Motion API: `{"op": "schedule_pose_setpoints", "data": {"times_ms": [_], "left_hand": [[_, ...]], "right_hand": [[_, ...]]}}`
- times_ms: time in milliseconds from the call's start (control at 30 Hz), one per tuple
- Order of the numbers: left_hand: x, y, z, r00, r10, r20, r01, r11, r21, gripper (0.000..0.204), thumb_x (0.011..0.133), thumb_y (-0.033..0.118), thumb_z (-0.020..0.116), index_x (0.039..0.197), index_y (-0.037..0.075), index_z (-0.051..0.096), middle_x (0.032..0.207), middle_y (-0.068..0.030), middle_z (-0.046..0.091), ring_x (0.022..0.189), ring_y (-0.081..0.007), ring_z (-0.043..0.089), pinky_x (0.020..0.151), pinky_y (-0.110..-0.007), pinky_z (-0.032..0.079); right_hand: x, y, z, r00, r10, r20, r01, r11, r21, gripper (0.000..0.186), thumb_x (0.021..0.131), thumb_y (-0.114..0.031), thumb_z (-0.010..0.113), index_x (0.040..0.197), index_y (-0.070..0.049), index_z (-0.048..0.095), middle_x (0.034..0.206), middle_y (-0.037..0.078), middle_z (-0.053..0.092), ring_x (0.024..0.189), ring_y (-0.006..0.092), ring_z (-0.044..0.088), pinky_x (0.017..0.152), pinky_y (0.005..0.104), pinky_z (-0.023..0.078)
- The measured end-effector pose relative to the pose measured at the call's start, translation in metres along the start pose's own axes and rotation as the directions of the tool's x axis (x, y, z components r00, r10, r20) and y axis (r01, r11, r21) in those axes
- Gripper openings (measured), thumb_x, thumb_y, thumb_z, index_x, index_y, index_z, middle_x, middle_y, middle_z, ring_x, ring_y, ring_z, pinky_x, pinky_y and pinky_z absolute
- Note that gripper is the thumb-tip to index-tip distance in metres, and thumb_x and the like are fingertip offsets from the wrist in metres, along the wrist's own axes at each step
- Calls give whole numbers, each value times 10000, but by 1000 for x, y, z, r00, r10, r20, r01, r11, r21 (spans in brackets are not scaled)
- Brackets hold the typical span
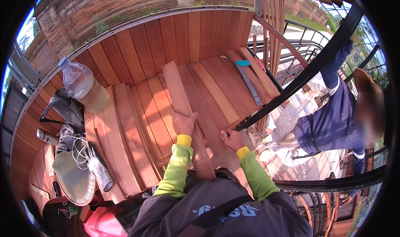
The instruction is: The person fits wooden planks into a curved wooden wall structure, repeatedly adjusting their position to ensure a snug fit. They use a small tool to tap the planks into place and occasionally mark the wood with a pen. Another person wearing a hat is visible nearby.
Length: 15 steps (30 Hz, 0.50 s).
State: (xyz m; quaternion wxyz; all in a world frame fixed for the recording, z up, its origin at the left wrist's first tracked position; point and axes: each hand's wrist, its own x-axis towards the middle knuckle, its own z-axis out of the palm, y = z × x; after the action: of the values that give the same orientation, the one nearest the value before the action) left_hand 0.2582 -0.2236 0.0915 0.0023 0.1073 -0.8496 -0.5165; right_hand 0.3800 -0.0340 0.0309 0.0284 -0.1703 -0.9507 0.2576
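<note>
A long reddish-brown wooden plank (177, 87) lies tilted in front of me, its near end reaching my body. My left hand (183, 123) is wrapped round it at about mid-length, thumb toward the right. My right hand (233, 140) is closed just right of the plank, by the end of a black metal bar (258, 117). Something small and dark shows at its fingers, too little to name. Beneath both hands are the reddish deck boards (204, 93).
On the left are stacked planks (121, 133), a large plastic bottle (88, 87), a woven hat (75, 176) and a glove (99, 168). A try square (248, 83) with a turquoise handle lies at the far right. Beyond the metal frame stands another person (329, 118).
</note>
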Motion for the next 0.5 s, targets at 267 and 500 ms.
{"op": "schedule_pose_setpoints", "data": {"times_ms": [267, 500], "left_hand": [[0, -18, 14, 998, -56, -1, 56, 991, 119, 786, 573, 308, 774, 1114, -79, 354, 1010, -297, 570, 959, -424, 572, 846, -448, 473], [8, -21, 23, 995, -90, 40, 84, 986, 142, 771, 573, 319, 779, 1087, -72, 358, 997, -295, 579, 954, -416, 582, 845, -440, 479]], "right_hand": [[9, -10, 39, 985, 169, -30, -161, 971, 178, 549, 870, -495, 446, 795, 14, 640, 737, 279, 587, 753, 447, 585, 676, 495, 452], [-25, 17, 30, 986, 94, -140, -68, 982, 178, 510, 897, -431, 471, 751, 33, 625, 660, 281, 554, 628, 411, 579, 559, 448, 434]]}}
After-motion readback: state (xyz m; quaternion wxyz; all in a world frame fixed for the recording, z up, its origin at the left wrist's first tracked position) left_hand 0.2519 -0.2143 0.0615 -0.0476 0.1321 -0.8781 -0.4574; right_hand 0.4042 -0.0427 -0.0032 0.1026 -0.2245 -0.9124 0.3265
